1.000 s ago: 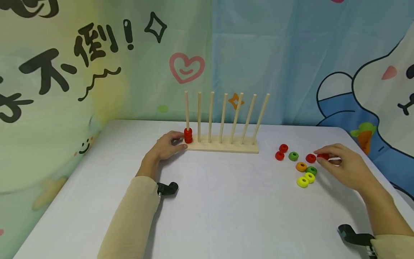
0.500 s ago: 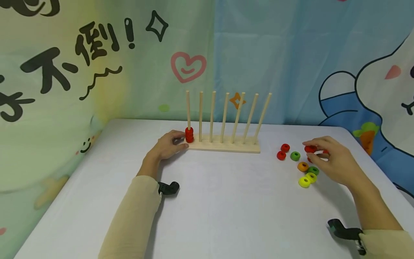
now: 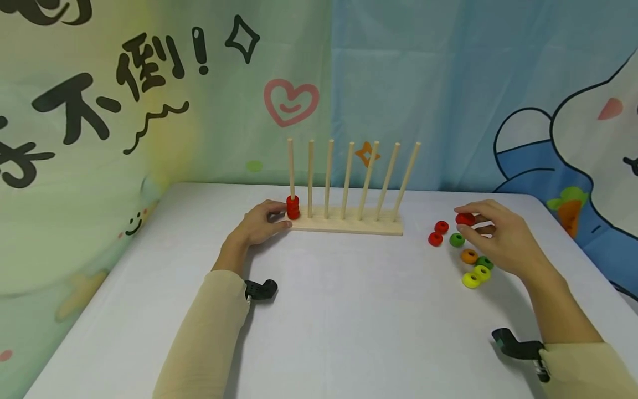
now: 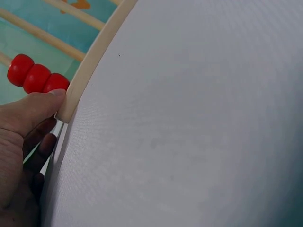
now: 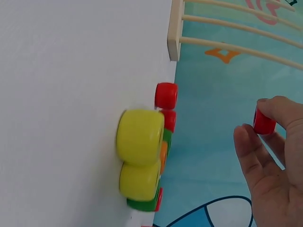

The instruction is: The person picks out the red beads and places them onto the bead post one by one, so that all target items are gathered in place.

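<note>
My left hand point(image 3: 256, 224) holds the left end of a wooden peg stand point(image 3: 344, 224). In the left wrist view its thumb point(image 4: 45, 101) presses on the base beside the lowest red bead. Three red beads point(image 3: 293, 208) are stacked on the leftmost peg; the other pegs are bare. At the right, my right hand point(image 3: 503, 238) pinches a red bead point(image 3: 465, 219) between thumb and fingertips, raised above the table. In the right wrist view that red bead point(image 5: 264, 122) sits clear of the others.
Loose beads lie right of the stand: red point(image 3: 436, 239), green point(image 3: 457, 240), orange point(image 3: 469, 256) and yellow point(image 3: 471, 280). The right hand hides part of this area. A printed cloth point(image 3: 389, 83) hangs behind the white table point(image 3: 349, 310).
My right hand has lifted a red bead from the right of the loose group and carried it leftward. The left hand stays at the stand's end.
</note>
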`<state>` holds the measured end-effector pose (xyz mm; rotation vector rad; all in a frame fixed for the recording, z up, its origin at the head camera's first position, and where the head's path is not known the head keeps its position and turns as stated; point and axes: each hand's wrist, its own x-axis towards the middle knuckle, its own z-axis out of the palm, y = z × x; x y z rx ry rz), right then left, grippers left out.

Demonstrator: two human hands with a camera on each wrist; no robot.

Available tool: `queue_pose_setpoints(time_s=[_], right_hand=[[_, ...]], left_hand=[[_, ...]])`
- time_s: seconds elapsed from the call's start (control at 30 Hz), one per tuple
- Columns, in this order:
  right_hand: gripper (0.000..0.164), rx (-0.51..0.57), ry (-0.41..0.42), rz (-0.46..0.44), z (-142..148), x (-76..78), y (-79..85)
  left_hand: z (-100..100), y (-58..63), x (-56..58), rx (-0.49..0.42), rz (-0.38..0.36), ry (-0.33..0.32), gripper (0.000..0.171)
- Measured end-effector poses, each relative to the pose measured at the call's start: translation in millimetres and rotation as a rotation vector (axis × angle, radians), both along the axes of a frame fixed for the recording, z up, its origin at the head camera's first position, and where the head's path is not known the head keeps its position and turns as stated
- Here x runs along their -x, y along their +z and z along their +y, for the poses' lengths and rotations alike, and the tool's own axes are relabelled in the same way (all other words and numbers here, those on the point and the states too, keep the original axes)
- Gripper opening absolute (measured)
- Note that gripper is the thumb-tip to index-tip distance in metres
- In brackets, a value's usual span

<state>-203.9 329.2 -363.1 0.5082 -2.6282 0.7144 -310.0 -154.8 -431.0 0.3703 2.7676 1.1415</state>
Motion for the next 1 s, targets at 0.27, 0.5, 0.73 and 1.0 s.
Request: queue_pose_setpoints(time_s=[0.27,0.5,0.73,1.0], right_hand=[[0.039,0.079,-0.026,-0.03,-16.5,7.8,4.0],[0.036,0.134,0.02,-0.03,-32.8,16.4,7.9],[0.034,0.116,0.074,-0.018,-48.0,23.7,1.1],[0.039,0.163,0.121,-0.055,-66.7,27.9,-4.2]], left_hand=[[-1.6,0.4,0.0,0.002,-0.011,0.018,0.052],[-2.8,2.6,-0.3,-0.004,-0.005,0.019,0.053],[-3.6,0.4,0.8,-0.002,-0.003,0.016,0.053],[-2.4,-1.4,1.3,-0.008,-0.002,0.015,0.053]])
